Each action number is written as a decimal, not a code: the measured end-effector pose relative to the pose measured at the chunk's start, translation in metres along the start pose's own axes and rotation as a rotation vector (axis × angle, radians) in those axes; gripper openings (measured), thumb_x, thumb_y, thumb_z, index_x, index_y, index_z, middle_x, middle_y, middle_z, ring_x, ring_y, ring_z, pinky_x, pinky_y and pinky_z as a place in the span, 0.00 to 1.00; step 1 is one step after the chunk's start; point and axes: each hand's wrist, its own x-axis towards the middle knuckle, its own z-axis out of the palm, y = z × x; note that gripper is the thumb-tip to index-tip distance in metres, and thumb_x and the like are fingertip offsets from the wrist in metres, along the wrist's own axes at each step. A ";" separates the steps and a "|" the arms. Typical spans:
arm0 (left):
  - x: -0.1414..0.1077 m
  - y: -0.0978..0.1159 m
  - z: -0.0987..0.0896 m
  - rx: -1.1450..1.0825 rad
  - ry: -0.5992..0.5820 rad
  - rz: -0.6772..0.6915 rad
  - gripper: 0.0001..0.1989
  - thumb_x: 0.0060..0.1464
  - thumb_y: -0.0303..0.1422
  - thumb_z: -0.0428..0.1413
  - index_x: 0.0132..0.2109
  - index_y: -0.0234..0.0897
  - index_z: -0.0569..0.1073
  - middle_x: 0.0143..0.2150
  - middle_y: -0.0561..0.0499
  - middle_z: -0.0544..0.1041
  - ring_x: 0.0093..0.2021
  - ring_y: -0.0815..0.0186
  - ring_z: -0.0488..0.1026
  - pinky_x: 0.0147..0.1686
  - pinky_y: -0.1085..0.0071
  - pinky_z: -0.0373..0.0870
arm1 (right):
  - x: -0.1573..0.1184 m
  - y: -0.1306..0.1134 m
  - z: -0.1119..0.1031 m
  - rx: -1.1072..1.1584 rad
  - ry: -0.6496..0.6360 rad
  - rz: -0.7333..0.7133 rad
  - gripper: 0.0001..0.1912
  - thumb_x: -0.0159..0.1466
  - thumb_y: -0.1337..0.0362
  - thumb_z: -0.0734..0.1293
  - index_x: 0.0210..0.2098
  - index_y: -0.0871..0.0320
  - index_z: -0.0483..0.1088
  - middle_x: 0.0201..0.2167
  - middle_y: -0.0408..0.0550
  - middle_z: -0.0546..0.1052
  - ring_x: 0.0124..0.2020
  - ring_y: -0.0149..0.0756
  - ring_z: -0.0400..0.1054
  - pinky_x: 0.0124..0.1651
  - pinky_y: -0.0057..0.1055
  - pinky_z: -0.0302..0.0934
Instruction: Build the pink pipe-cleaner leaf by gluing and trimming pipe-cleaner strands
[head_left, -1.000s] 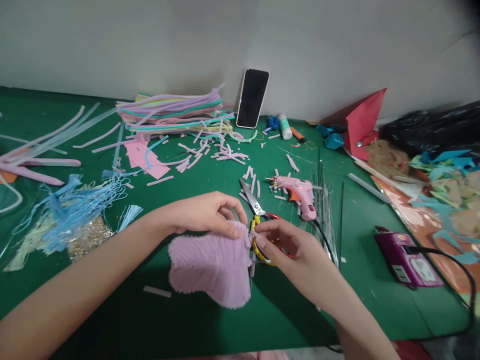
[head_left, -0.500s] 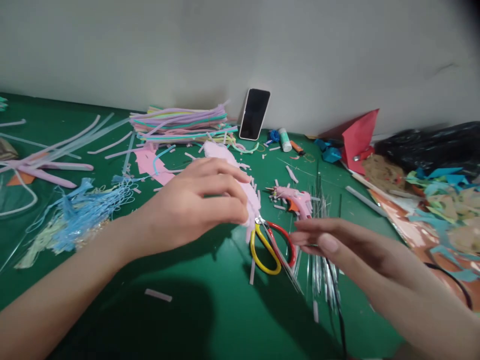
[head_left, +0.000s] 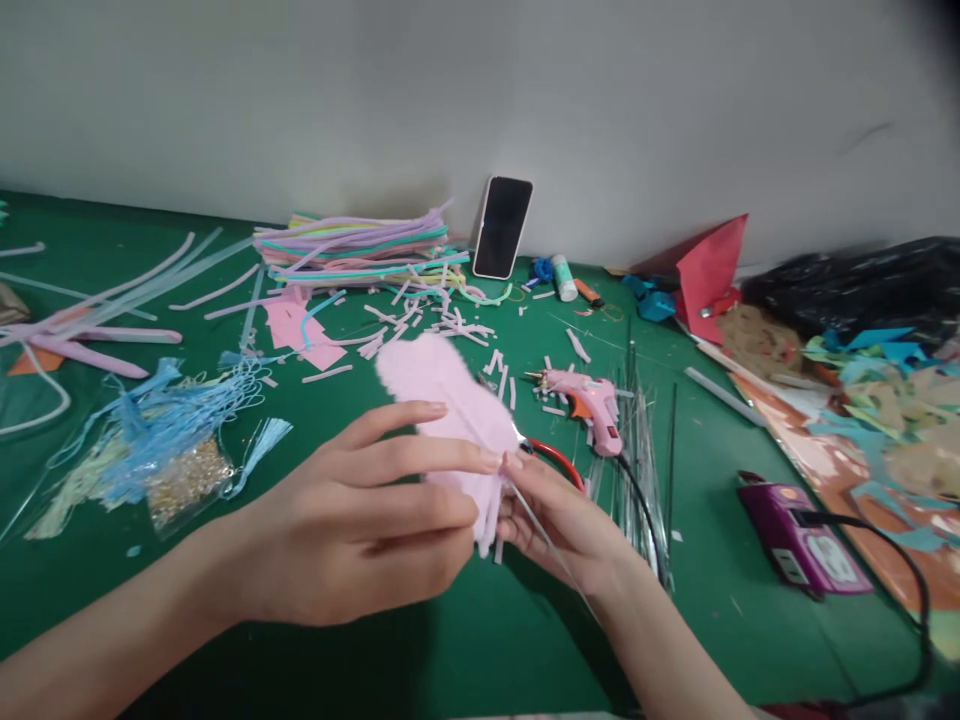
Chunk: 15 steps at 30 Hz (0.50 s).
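Observation:
A fuzzy pale-pink piece (head_left: 431,375), seemingly built from pipe cleaners, is held above the green table between both hands. My left hand (head_left: 352,530) lies over its lower left part, fingers closed on it. At its lower right end my right hand (head_left: 562,520) pinches it between thumb and fingers. A thin wire (head_left: 551,545) runs down from that end across my right palm. Behind the right hand shows the red handle of the scissors (head_left: 559,455); the rest is mostly hidden. A pink glue gun (head_left: 592,400) lies to the right, beside a bunch of metal wires (head_left: 641,470).
Bundled pipe cleaners (head_left: 360,245) and a leaning phone (head_left: 504,228) stand by the wall. Blue tassels (head_left: 187,410) and a bag of beads (head_left: 187,485) lie left. A purple box (head_left: 802,540) with a black cord sits right, near paper scraps (head_left: 877,400).
My right hand has come left from open air and gripped the lower end of the pink piece. The piece has been raised towards me, uncovering cut bits behind it.

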 end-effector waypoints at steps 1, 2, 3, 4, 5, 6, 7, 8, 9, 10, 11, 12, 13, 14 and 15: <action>-0.003 -0.001 0.003 0.036 0.004 0.012 0.10 0.56 0.26 0.57 0.42 0.48 0.74 0.42 0.58 0.81 0.43 0.70 0.78 0.63 0.68 0.60 | 0.001 -0.001 0.001 -0.003 0.018 -0.052 0.17 0.51 0.55 0.77 0.35 0.56 0.74 0.26 0.39 0.77 0.24 0.26 0.71 0.29 0.21 0.68; -0.006 -0.003 0.007 0.085 0.032 0.027 0.11 0.55 0.25 0.58 0.42 0.48 0.74 0.42 0.59 0.81 0.44 0.70 0.78 0.63 0.68 0.60 | 0.001 -0.002 0.002 -0.009 0.033 -0.106 0.15 0.51 0.58 0.77 0.34 0.56 0.74 0.26 0.39 0.77 0.24 0.26 0.71 0.30 0.20 0.68; -0.009 -0.005 0.010 0.141 0.077 0.031 0.13 0.54 0.24 0.60 0.42 0.49 0.74 0.43 0.59 0.80 0.46 0.69 0.77 0.63 0.67 0.61 | 0.002 -0.003 0.002 -0.010 0.051 -0.167 0.13 0.51 0.59 0.77 0.34 0.56 0.74 0.27 0.39 0.77 0.25 0.26 0.71 0.31 0.21 0.69; -0.013 -0.008 0.015 0.194 0.157 0.021 0.14 0.52 0.24 0.61 0.43 0.49 0.74 0.44 0.59 0.79 0.49 0.67 0.76 0.61 0.66 0.63 | 0.002 -0.003 0.002 -0.007 0.075 -0.225 0.12 0.52 0.59 0.76 0.32 0.55 0.74 0.28 0.39 0.77 0.27 0.26 0.71 0.33 0.22 0.70; -0.016 -0.010 0.020 0.233 0.262 -0.041 0.16 0.52 0.23 0.61 0.44 0.49 0.74 0.47 0.56 0.78 0.51 0.65 0.74 0.58 0.65 0.66 | 0.003 -0.003 0.002 -0.003 0.105 -0.278 0.11 0.52 0.59 0.76 0.30 0.56 0.74 0.29 0.40 0.78 0.28 0.27 0.71 0.35 0.23 0.70; -0.020 -0.011 0.024 0.225 0.351 -0.154 0.17 0.52 0.22 0.61 0.45 0.48 0.74 0.50 0.54 0.76 0.53 0.63 0.73 0.55 0.64 0.69 | 0.003 -0.002 0.002 0.001 0.139 -0.322 0.10 0.52 0.59 0.76 0.27 0.56 0.74 0.30 0.40 0.78 0.28 0.27 0.71 0.36 0.23 0.70; -0.022 -0.012 0.029 0.155 0.403 -0.308 0.15 0.53 0.23 0.60 0.46 0.46 0.73 0.50 0.51 0.75 0.52 0.62 0.73 0.52 0.65 0.70 | 0.004 -0.001 0.002 0.006 0.175 -0.357 0.10 0.52 0.59 0.77 0.26 0.56 0.73 0.29 0.39 0.78 0.27 0.26 0.70 0.36 0.24 0.70; -0.024 -0.013 0.034 0.040 0.386 -0.458 0.11 0.56 0.25 0.58 0.45 0.44 0.73 0.47 0.50 0.75 0.48 0.63 0.74 0.48 0.67 0.72 | 0.005 0.000 0.003 0.012 0.206 -0.388 0.11 0.51 0.59 0.77 0.26 0.56 0.74 0.29 0.39 0.78 0.26 0.25 0.69 0.36 0.24 0.70; -0.026 -0.014 0.038 -0.102 0.325 -0.585 0.06 0.59 0.28 0.56 0.43 0.41 0.74 0.44 0.50 0.76 0.44 0.64 0.74 0.44 0.70 0.72 | 0.006 0.001 0.003 0.019 0.232 -0.411 0.11 0.51 0.59 0.77 0.27 0.56 0.74 0.28 0.38 0.77 0.25 0.25 0.67 0.35 0.23 0.70; -0.026 -0.014 0.042 -0.248 0.240 -0.680 0.05 0.61 0.31 0.53 0.40 0.39 0.74 0.40 0.50 0.76 0.40 0.66 0.74 0.41 0.71 0.71 | 0.007 0.002 0.004 0.025 0.255 -0.429 0.11 0.50 0.59 0.77 0.28 0.55 0.75 0.28 0.38 0.77 0.24 0.24 0.67 0.34 0.23 0.70; -0.026 -0.015 0.045 -0.380 0.153 -0.742 0.09 0.63 0.33 0.51 0.38 0.38 0.75 0.37 0.50 0.76 0.37 0.66 0.74 0.39 0.72 0.71 | 0.008 0.003 0.005 0.029 0.277 -0.447 0.11 0.50 0.59 0.78 0.29 0.55 0.76 0.27 0.37 0.77 0.24 0.24 0.66 0.33 0.23 0.70; -0.025 -0.015 0.047 -0.491 0.089 -0.783 0.12 0.63 0.35 0.50 0.35 0.37 0.75 0.35 0.50 0.76 0.36 0.66 0.73 0.38 0.72 0.70 | 0.009 0.004 0.006 0.027 0.293 -0.460 0.11 0.50 0.60 0.78 0.29 0.56 0.76 0.26 0.38 0.76 0.24 0.24 0.67 0.33 0.23 0.70; -0.024 -0.015 0.049 -0.578 0.056 -0.819 0.13 0.62 0.37 0.50 0.34 0.36 0.76 0.33 0.50 0.76 0.36 0.66 0.72 0.38 0.72 0.69 | 0.010 0.005 0.006 0.025 0.307 -0.469 0.11 0.50 0.60 0.78 0.29 0.56 0.76 0.26 0.38 0.76 0.24 0.24 0.67 0.33 0.23 0.70; -0.023 -0.016 0.050 -0.648 0.048 -0.855 0.13 0.61 0.37 0.52 0.33 0.36 0.76 0.33 0.50 0.75 0.35 0.66 0.72 0.37 0.72 0.68 | 0.010 0.007 0.006 0.023 0.317 -0.474 0.10 0.50 0.60 0.78 0.29 0.57 0.76 0.26 0.38 0.76 0.24 0.24 0.67 0.34 0.23 0.70; -0.021 -0.016 0.051 -0.708 0.055 -0.898 0.12 0.59 0.38 0.54 0.33 0.35 0.76 0.32 0.50 0.75 0.34 0.66 0.71 0.36 0.72 0.67 | 0.011 0.008 0.006 0.023 0.328 -0.482 0.10 0.50 0.61 0.78 0.29 0.57 0.76 0.26 0.38 0.77 0.24 0.24 0.68 0.34 0.23 0.70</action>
